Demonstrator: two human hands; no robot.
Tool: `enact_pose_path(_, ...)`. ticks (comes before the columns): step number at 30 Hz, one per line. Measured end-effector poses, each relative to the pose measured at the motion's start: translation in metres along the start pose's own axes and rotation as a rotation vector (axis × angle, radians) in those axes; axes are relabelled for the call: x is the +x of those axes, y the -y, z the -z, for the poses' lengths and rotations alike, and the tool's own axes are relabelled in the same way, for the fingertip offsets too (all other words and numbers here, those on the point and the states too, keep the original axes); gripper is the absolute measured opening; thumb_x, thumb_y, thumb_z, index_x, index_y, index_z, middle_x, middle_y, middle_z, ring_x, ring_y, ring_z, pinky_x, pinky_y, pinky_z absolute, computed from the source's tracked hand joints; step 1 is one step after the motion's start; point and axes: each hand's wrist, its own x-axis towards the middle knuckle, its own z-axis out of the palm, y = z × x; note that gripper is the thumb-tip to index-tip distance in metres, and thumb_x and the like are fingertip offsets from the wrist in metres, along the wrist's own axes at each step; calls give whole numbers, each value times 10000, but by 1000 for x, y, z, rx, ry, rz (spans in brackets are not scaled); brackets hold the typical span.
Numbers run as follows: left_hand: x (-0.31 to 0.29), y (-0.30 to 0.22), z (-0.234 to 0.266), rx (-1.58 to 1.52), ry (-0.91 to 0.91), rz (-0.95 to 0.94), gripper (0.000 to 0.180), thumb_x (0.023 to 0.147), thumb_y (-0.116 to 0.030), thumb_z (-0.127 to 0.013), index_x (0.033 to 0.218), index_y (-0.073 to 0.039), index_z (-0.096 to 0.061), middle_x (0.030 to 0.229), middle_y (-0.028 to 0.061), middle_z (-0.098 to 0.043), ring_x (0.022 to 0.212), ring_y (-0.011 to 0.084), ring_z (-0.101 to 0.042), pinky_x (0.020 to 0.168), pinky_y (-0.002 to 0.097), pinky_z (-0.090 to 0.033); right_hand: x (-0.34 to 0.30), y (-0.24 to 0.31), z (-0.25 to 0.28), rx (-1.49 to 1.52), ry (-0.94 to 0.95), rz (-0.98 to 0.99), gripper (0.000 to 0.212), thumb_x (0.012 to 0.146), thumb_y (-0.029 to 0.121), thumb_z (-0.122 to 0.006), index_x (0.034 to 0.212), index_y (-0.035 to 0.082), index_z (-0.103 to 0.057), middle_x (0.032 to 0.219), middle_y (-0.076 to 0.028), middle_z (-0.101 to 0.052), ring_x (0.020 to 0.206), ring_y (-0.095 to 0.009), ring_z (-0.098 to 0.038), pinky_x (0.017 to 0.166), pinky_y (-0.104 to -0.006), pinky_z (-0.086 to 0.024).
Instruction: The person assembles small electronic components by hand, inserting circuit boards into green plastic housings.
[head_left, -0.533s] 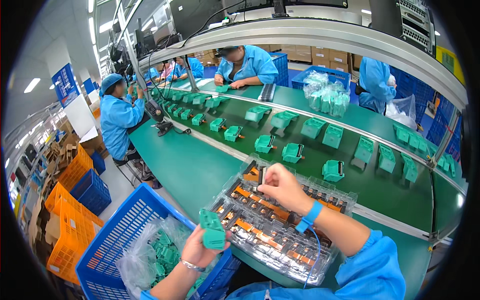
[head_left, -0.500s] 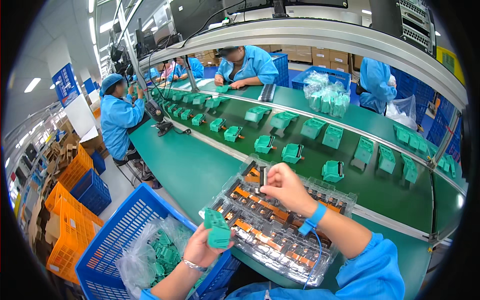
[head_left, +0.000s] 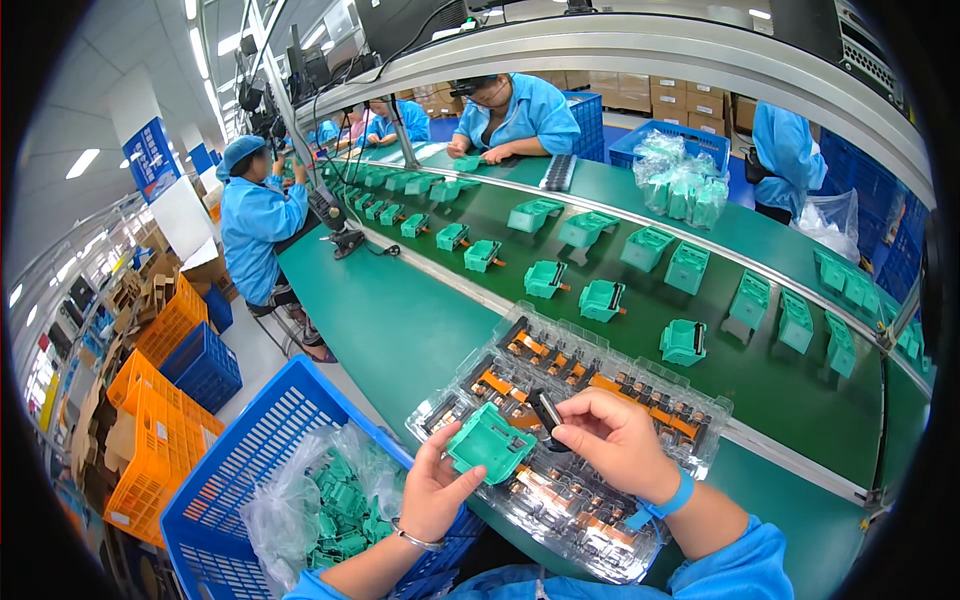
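Note:
My left hand (head_left: 437, 492) grips a green plastic housing (head_left: 488, 443), its hollow side turned up toward me. Between the thumb and fingers of my right hand (head_left: 618, 442) is a narrow black part (head_left: 546, 413), tilted just off the housing's right edge; a small gap seems to separate the two. Under both hands lies a clear plastic tray (head_left: 432, 408) whose pockets hold rows of black parts with orange ribbon strips (head_left: 497, 384). A blue wrist strap (head_left: 672, 495) circles my right wrist, and a metal bracelet is on my left.
Left of me stands a blue crate (head_left: 225, 470) with loose green housings (head_left: 345, 505) and clear bags. Beyond the tray, a green conveyor belt (head_left: 770, 400) carries spaced-out housings. A metal frame (head_left: 640, 38) spans overhead. Co-workers in blue sit across the belt and at far left, near orange crates (head_left: 150, 470).
My right hand has brought the black part from above the tray down toward the housing. My left hand has raised the housing and turned its hollow side up.

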Motion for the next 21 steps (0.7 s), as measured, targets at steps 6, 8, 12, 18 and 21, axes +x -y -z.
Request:
enact_pose_path(6, -2, 1, -7, 60, -9, -20, 609, 779, 64, -653, 1303, 17, -347, 1267, 116, -447, 1146, 205, -481, 950, 343, -429, 1, -7, -2, -289, -6, 154, 160, 790, 62, -674, 920, -5, -610, 787, -65, -571, 681, -125, -574, 590, -250, -466)
enact_pose_path(8, -2, 0, -9, 64, 1, -8, 610, 780, 67, -650, 1305, 16, -344, 1266, 114, -447, 1150, 205, -478, 949, 342, -431, 1, -7, -2, -325, 15, 143, 158, 791, 76, -674, 915, 0, -613, 763, -58, -565, 657, -127, -565, 573, -255, -460)
enact_pose_path(12, -4, 3, -11, 31, 21, 26, 610, 784, 73, -644, 1308, 16, -336, 1261, 111, -447, 1154, 203, -472, 943, 340, -439, 0, -15, -3, -312, 46, 113, 159, 789, 83, -674, 912, 4, -613, 753, -60, -562, 643, -135, -563, 561, -260, -458)
enact_pose_path(18, -6, 4, -14, 57, 58, 17, 596, 788, 59, -651, 1299, 16, -346, 1255, 110, -453, 1152, 200, -470, 937, 339, -443, 0, -20, -6, -421, 55, 87, 147, 789, 87, -665, 901, 10, -611, 733, -62, -562, 630, -156, -567, 567, -288, -465)
enact_pose_path(21, -8, 4, -14, 44, 64, -17, 581, 788, 52, -655, 1288, 17, -363, 1251, 109, -458, 1146, 198, -475, 937, 338, -442, 1, -27, -5, -418, 88, 53, 142, 792, 95, -666, 888, 8, -607, 741, -58, -575, 645, -147, -575, 585, -287, -470)
